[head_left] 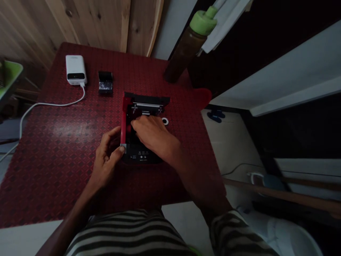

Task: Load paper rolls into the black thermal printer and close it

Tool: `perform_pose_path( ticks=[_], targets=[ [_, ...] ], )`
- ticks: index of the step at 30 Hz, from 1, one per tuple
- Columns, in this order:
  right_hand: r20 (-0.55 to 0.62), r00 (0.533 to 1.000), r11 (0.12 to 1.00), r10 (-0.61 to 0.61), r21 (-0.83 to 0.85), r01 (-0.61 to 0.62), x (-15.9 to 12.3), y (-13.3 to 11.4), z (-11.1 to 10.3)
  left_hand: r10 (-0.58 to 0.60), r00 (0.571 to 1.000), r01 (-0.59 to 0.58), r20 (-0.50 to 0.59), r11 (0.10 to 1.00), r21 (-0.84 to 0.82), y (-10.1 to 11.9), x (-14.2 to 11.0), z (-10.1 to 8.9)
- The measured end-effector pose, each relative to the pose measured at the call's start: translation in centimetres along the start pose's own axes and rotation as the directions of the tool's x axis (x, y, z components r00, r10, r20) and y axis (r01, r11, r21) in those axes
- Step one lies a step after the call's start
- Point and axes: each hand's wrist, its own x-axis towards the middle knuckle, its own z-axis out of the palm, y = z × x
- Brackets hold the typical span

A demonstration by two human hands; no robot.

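the black and red device (pixel 141 153) lies mid-way on the red surface (pixel 53 142), lid raised. the left hand (pixel 106 160) curls at its left edge, thumb and fingers pinching the red side. the right hand (pixel 153 137) rests palm-down inside the open bay, fingers bent; whether it grips anything cannot be told. a small white ring (pixel 165 121) lies just beside the device.

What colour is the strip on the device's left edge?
Red, on the black device, beside the left hand; clearest in the head view.

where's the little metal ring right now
In the head view, the metal ring lies on the red table, just right of the black and red device and beyond the right hand.
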Motion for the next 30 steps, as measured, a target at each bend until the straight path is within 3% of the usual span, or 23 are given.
perform_pose_path(
  ticks=[3, 6, 9, 11, 15, 19, 22, 24, 27, 30],
  targets=[
    [-0.019, 0.999, 1.000, 0.027, 0.000, -0.027, -0.6, 0.0, -0.2, -0.027, 1.000, 0.027, 0.002, 1.000, 0.014, 0.1, 0.1, 0.0],
    [-0.150, 0.985, 0.993, 0.087, 0.093, -0.073, -2.8, 0.1, -0.8, -0.005, 1.000, 0.005, -0.005, 0.999, 0.042, 0.2, 0.2, 0.0],
    [-0.386, 0.915, 0.949, 0.115, 0.315, 0.014, -6.7, 1.3, -1.5, 0.012, 1.000, -0.012, -0.006, 0.999, 0.053, 0.2, 0.2, 0.0],
    [-0.495, 0.851, 0.867, 0.175, 0.487, 0.105, -9.9, 3.0, -1.6, 0.011, 1.000, -0.011, -0.007, 0.998, 0.054, 0.1, 0.2, -0.1],
    [-0.406, 0.835, 0.670, 0.371, 0.739, 0.062, -15.0, 5.9, 0.9, 0.004, 1.000, -0.003, -0.024, 0.999, 0.047, -0.2, 0.1, -0.3],
    [-0.217, 0.856, 0.493, 0.469, 0.869, -0.049, -15.6, 6.2, 6.5, -0.010, 0.999, 0.012, -0.038, 0.999, 0.047, -0.2, 0.2, -0.3],
    [-0.208, 0.856, 0.504, 0.473, 0.861, -0.070, -13.7, 5.4, 9.8, 0.001, 0.999, 0.002, -0.047, 0.998, 0.064, -0.2, 0.3, -0.3],
    [-0.241, 0.857, 0.547, 0.455, 0.835, -0.055, -12.5, 5.2, 10.9, 0.009, 0.998, -0.004, -0.058, 0.996, 0.084, -0.3, 0.4, -0.3],
    [-0.238, 0.881, 0.569, 0.408, 0.821, -0.041, -12.0, 5.2, 11.1, 0.006, 0.997, 0.001, -0.075, 0.995, 0.097, -0.5, 0.5, -0.3],
    [-0.173, 0.901, 0.532, 0.399, 0.844, -0.073, -13.3, 5.7, 10.5, 0.024, 0.996, -0.015, -0.081, 0.994, 0.107, -0.5, 0.5, -0.4]
  ],
)
